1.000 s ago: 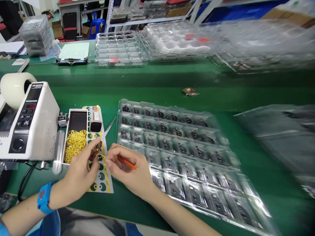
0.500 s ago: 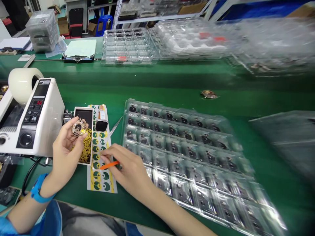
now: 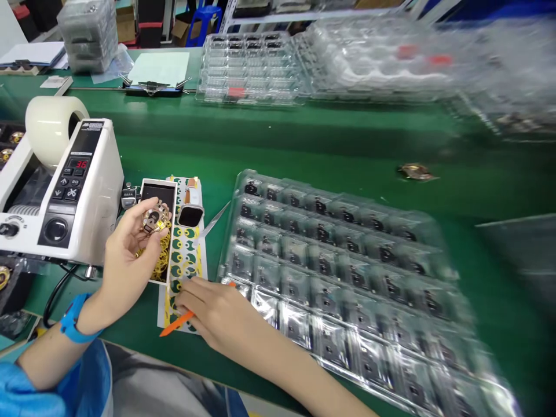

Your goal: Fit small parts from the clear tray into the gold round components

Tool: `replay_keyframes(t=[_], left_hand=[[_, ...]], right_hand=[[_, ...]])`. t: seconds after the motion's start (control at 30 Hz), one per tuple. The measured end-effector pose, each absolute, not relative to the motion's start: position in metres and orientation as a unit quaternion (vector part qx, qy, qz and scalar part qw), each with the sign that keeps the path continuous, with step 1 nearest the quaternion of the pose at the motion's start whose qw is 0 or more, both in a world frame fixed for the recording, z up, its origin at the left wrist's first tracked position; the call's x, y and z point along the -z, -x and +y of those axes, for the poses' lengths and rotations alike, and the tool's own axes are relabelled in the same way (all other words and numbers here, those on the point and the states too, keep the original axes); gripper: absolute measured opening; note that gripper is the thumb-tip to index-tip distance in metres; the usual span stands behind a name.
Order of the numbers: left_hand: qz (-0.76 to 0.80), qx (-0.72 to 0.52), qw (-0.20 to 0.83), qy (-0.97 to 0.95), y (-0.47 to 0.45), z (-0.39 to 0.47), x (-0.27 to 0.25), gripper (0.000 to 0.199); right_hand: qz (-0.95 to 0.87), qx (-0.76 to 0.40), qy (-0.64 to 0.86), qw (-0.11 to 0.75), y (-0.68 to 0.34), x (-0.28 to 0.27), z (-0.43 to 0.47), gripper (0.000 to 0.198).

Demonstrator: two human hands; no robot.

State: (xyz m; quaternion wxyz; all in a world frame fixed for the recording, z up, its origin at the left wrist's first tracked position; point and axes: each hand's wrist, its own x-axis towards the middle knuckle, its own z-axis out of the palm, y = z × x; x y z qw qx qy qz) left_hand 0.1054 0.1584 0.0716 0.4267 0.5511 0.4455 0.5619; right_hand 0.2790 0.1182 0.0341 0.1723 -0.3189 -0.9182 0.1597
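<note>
My left hand (image 3: 130, 255) is closed, its thumb and fingers gripping a round gold-coloured part (image 3: 155, 218) by the edge, with a dark shape on its face. It is held above a white-rimmed box (image 3: 172, 197) of thin yellow rings (image 3: 163, 260). My right hand (image 3: 217, 310) closes around an orange pointed stick (image 3: 178, 323), whose tip points toward the lower left. Its fingertips are at the lower part of a sticker sheet (image 3: 204, 255) with yellow and green die-cut shapes; whether they pinch a sticker is hidden.
A smartwatch (image 3: 191, 216) lies on the sheet, near a thin blade (image 3: 215, 220). At left stands a white tape dispenser (image 3: 99, 191). A clear tray (image 3: 347, 266) of small black parts spreads to the right. Another metallic part (image 3: 416, 171) lies behind it. Plastic trays (image 3: 252, 69) line the back.
My view has shifted, so the bench appears farther right. My right hand has moved down the sticker sheet toward me, and the orange stick slants more steeply. My left hand still holds the round part.
</note>
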Motion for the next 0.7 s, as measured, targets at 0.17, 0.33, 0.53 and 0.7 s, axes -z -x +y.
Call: replay_keyframes(t=[0.17,0.33,0.53,0.7], left_hand=[[0.439,-0.565,0.428,-0.553,-0.105,0.158,-0.071,0.036],[0.427,-0.568,0.436,-0.552,-0.105,0.158,-0.070,0.036],[0.434,-0.591,0.426,-0.530,-0.103,0.160,-0.076,0.035],[0.417,-0.654,0.326,-0.540,-0.103,0.158,-0.076,0.036]], right_hand=[[-0.881,-0.142,0.378,0.248,-0.291,-0.037,0.134,0.019],[-0.890,-0.059,0.390,0.228,-0.287,-0.023,0.141,0.020],[-0.827,-0.188,0.423,0.318,-0.292,-0.034,0.146,0.015],[-0.755,-0.320,0.492,0.293,-0.275,-0.067,0.181,0.016]])
